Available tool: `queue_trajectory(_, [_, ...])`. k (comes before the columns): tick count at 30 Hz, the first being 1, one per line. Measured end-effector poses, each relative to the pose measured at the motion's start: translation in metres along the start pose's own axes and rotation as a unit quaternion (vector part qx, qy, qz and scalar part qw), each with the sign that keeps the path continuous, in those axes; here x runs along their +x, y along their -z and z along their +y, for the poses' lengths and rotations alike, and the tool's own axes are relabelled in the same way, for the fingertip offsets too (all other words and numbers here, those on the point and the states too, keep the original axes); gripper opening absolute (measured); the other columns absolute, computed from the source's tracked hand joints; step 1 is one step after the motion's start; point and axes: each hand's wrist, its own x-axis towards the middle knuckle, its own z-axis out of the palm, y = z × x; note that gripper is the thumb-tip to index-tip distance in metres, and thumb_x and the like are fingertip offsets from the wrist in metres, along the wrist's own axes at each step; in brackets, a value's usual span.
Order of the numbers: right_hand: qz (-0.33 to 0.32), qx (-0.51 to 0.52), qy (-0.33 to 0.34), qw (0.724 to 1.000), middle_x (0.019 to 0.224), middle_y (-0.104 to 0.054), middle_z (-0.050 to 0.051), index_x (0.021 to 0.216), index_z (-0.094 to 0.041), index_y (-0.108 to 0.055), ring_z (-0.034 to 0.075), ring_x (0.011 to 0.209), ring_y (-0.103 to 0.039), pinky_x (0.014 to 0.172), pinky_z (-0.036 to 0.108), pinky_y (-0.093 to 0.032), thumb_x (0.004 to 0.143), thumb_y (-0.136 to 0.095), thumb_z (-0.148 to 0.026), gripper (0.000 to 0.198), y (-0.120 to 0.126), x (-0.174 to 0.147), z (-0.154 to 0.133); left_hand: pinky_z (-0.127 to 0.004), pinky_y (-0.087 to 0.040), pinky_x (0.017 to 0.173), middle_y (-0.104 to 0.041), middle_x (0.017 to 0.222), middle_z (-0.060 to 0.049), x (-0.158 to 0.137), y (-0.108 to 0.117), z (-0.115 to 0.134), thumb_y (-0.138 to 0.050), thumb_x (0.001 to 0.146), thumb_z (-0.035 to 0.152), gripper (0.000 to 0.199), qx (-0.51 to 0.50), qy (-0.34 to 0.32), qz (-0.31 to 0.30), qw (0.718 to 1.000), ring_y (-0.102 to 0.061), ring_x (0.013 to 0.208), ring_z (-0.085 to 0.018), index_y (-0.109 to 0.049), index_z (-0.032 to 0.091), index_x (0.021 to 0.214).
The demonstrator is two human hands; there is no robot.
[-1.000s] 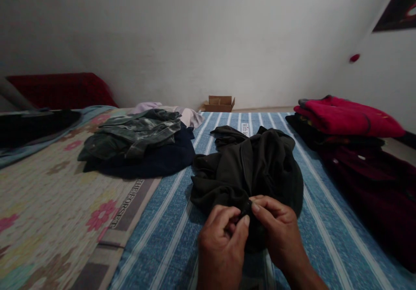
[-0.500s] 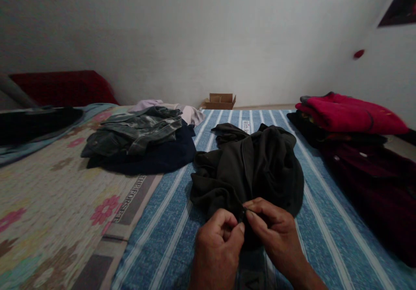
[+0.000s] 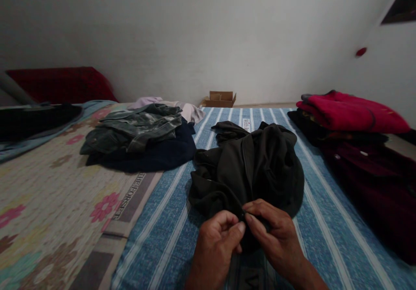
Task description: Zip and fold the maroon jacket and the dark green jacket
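A dark, crumpled garment (image 3: 234,164) lies on the blue striped bed sheet (image 3: 162,220), its near edge drawn up between my two hands. My left hand (image 3: 217,242) pinches that edge between thumb and forefinger. Close beside it, my right hand (image 3: 273,229) also grips the edge with thumb and fingertips. The fingertips of both hands nearly meet over a small dark spot on the cloth, too small to make out. The kind of garment cannot be told from its bunched shape.
On the left sits a heap of clothes with a grey checked shirt (image 3: 139,127) over a navy garment (image 3: 146,160). Folded clothes at right include a bright red one (image 3: 354,112) and a maroon one (image 3: 373,186). A cardboard box (image 3: 221,99) stands by the wall.
Both hands stay at the garment's near edge, with the fingers shifting slightly. The left fingers have curled a little differently; the garment keeps nearly the same shape.
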Motion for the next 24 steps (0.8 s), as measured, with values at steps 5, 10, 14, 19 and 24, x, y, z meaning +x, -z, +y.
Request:
queue_trajectory(5, [-0.028, -0.007, -0.007, 1.0, 0.081, -0.063, 0.004, 0.082, -0.019, -0.059, 0.015, 0.075, -0.06, 0.066, 0.026, -0.047, 0.084, -0.05, -0.015, 0.011, 0.005, -0.002, -0.002, -0.018, -0.028, 0.044, -0.046, 0.042, 0.006, -0.002, -0.001, 0.0, -0.061, 0.066, 0.031, 0.018, -0.056, 0.055, -0.032, 0.996, -0.04, 0.038, -0.006, -0.051, 0.016, 0.062])
queue_trajectory(10, [-0.077, -0.046, 0.003, 0.996, 0.083, -0.061, 0.005, 0.084, -0.019, -0.055, 0.016, 0.078, -0.059, 0.07, 0.027, -0.047, 0.085, -0.046, -0.016, 0.009, 0.01, -0.003, -0.003, -0.017, -0.016, 0.037, -0.041, 0.034, 0.008, -0.01, -0.002, 0.002, -0.061, 0.064, 0.033, 0.02, -0.075, 0.085, -0.02, 0.993, -0.031, 0.029, -0.004, -0.049, 0.017, 0.064])
queue_trajectory(14, [-0.148, -0.071, -0.006, 0.986, 0.082, -0.059, 0.005, 0.079, -0.019, -0.051, 0.014, 0.075, -0.057, 0.068, 0.026, -0.046, 0.084, -0.046, -0.015, 0.009, 0.015, -0.003, -0.006, -0.015, -0.015, 0.036, -0.043, 0.032, 0.007, -0.013, 0.001, -0.003, -0.061, 0.063, 0.031, 0.018, -0.07, 0.107, -0.033, 0.991, -0.034, 0.028, -0.005, -0.05, 0.017, 0.065])
queue_trajectory(19, [-0.208, -0.12, -0.025, 0.97, 0.084, -0.057, 0.004, 0.077, -0.019, -0.049, 0.013, 0.072, -0.054, 0.064, 0.025, -0.043, 0.083, -0.045, -0.012, 0.01, 0.022, -0.001, -0.014, -0.016, -0.028, 0.038, -0.056, 0.042, 0.002, -0.012, 0.004, -0.011, -0.063, 0.062, 0.03, 0.019, -0.088, 0.104, -0.052, 0.989, -0.046, 0.036, -0.008, -0.052, 0.016, 0.067])
queue_trajectory(24, [-0.248, -0.178, -0.033, 0.952, 0.08, -0.054, 0.002, 0.073, -0.02, -0.046, 0.012, 0.07, -0.053, 0.062, 0.025, -0.042, 0.084, -0.045, -0.013, 0.013, 0.027, -0.001, -0.016, -0.019, -0.038, 0.04, -0.059, 0.048, 0.0, -0.01, 0.004, -0.015, -0.064, 0.062, 0.033, 0.025, -0.054, 0.098, -0.088, 0.99, -0.056, 0.044, -0.013, -0.057, 0.013, 0.075])
